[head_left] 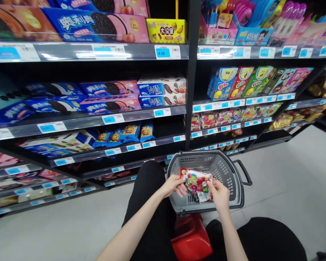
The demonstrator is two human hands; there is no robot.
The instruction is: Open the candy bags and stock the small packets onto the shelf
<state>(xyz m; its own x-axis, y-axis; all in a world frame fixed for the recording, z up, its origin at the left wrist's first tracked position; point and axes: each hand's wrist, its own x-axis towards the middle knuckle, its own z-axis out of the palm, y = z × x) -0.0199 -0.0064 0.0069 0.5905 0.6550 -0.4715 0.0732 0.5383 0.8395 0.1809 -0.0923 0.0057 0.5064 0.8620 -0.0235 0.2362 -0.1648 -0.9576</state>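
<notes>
A grey plastic shopping basket (235, 181) with a black handle rests in front of my knees. Over its inside I hold a small red and white snack packet (197, 182) with both hands. My left hand (174, 185) pinches the packet's left edge, fingers closed on it. At the packet's right edge, my right hand (220, 194) grips it the same way. The packet sits low inside the basket, just above its floor.
Black store shelves (141, 112) with blue and pink cookie boxes fill the left and centre. A second shelf bay (244, 99) with colourful snack boxes stands to the right. A red stool (191, 237) sits under me. Pale floor tiles stretch to the right.
</notes>
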